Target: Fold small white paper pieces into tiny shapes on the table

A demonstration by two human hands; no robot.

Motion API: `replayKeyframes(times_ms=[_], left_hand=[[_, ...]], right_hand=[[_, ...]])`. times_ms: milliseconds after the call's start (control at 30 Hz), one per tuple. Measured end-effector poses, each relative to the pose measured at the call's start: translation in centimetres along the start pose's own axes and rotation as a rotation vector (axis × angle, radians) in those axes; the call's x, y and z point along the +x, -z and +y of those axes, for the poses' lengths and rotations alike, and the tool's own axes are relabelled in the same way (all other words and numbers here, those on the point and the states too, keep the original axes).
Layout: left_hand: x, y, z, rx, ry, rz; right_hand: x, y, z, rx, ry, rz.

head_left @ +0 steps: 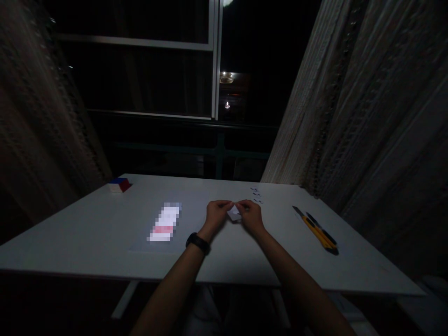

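Observation:
A small piece of white paper [235, 214] is held between my two hands, a little above the middle of the table. My left hand [217, 212], with a black band [198, 243] on its wrist, pinches the paper's upper left edge. On the other side my right hand [251, 214] pinches its upper right edge. The fingertips almost meet at the top of the paper. Just beyond my right hand, several small dark marks or pieces [256, 195] lie in a column; what they are is too small to tell.
To the left, a lit phone [165, 223] rests on a pale sheet [138, 245] on the white table [87, 233]. A red, white and blue block [119, 185] sits at the far left. At the right lie a yellow utility knife [317, 232] and a black pen [320, 227]. Curtains [315, 93] hang behind.

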State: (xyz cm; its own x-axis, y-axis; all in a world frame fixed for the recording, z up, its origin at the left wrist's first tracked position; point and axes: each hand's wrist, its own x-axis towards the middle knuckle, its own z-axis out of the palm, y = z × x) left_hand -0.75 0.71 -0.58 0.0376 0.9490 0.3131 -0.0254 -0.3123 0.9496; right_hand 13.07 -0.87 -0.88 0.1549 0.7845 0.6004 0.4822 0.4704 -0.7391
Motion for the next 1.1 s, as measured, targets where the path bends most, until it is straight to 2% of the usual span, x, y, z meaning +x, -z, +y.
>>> replayKeyframes(times_ms=[333, 500, 700, 967, 1100], left_hand=[[-0.3, 0.0, 0.6, -0.019, 0.032, 0.002], [-0.3, -0.1, 0.6, -0.096, 0.072, 0.039], [-0.4, 0.1, 0.8, -0.176, 0.142, 0.025], [-0.1, 0.8, 1.1, -0.143, 0.127, -0.141], [0.0, 0.9, 1.1, 0.064, -0.012, -0.183]], right_hand=[[0.0, 0.0, 0.1, 0.021, 0.004, -0.018], [0.0, 0.1, 0.0, 0.019, 0.027, -0.029], [-0.1, 0.1, 0.0, 0.03, 0.042, -0.032], [0.2, 0.3, 0.2, 0.034, 0.035, -0.045], [0.3, 0.4, 0.5, 0.052, 0.025, -0.079]])
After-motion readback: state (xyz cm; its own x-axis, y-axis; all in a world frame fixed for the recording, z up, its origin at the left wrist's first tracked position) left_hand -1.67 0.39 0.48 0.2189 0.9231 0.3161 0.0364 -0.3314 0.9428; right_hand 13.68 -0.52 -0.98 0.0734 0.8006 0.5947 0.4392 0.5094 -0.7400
